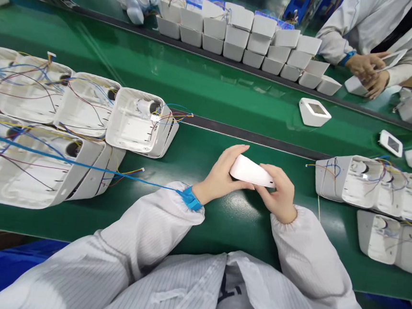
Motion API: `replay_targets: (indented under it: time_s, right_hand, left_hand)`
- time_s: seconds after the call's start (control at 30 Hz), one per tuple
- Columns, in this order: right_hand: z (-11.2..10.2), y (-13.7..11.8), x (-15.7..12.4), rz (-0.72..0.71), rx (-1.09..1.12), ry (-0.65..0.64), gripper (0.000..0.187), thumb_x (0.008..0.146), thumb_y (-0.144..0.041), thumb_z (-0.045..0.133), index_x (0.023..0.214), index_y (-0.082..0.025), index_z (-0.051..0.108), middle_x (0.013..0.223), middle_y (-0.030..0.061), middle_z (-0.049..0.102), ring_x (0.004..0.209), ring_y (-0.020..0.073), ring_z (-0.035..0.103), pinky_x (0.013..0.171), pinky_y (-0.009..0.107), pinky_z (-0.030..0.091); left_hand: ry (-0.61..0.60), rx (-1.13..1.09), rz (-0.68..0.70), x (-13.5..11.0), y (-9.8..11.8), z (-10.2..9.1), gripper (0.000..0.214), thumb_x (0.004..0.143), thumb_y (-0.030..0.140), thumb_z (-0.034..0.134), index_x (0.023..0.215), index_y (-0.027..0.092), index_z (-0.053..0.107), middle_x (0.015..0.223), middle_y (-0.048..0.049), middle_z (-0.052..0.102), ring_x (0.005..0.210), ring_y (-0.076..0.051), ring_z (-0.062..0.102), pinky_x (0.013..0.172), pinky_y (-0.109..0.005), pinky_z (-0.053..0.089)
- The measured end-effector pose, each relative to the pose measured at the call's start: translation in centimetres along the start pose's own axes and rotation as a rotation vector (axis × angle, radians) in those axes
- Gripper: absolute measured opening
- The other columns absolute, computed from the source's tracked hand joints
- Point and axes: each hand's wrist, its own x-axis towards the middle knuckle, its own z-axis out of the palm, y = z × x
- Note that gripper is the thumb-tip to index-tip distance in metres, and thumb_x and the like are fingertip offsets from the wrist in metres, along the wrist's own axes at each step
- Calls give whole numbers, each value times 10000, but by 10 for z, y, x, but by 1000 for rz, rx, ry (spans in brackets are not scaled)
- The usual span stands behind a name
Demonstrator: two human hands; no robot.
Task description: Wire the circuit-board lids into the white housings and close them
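Observation:
A white plastic device housing [250, 171] is held between my two hands, above the green bench. My left hand [224, 173] grips its left end, with the thumb along the near side and the fingers over the far side. At the right end, my right hand [278, 192] closes around it near a small dark hole. One smooth side of the housing faces me; its other faces are hidden. A blue wrist strap [189, 198] with a blue cord circles my left wrist.
Open white housings [137, 119] with wires stand stacked at left; more wired housings [362, 182] stand at right. Beyond a dark rail lies a green belt [225, 98] carrying finished-looking white units [314, 112]. Stacked white shells [236, 34] line the far side, where a co-worker's hands [370, 72] hold white parts.

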Motion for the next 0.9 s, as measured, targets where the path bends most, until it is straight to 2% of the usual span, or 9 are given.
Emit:
replay_targets:
  time_s: [0.07,0.2,0.5,0.9]
  right_hand:
    - [0,-3,1,-46,-26,-21,385,869,-327,657,1236,-227,599,1146,96,691,1047,261,651,896,413,538]
    - [3,-4,1,-51,-41,-28,401,880,-335,646,1261,-225,585,1165,95,693,1045,252,660,893,399,540]
    - [4,-1,2,-80,-74,-3,307,903,-301,618,1198,-219,625,1094,80,720,955,232,680,827,367,545]
    - [8,4,0,-80,-126,-37,357,925,-362,555,1250,-219,594,1147,94,705,1031,248,671,882,406,551]
  left_hand:
    - [-2,57,25,0,0,0,906,616,552,821,1366,234,425,1361,-142,509,1285,-323,475,1102,-492,373]
    - [20,85,34,-2,0,0,856,630,553,813,1318,214,432,1315,-143,522,1241,-311,504,1064,-483,406]
    - [90,224,15,-5,12,4,658,657,547,801,1120,206,479,1086,-87,576,1041,-260,568,904,-409,471]
    - [23,260,8,-5,8,0,737,716,513,768,1276,194,409,1223,-134,536,1138,-288,547,971,-449,460]
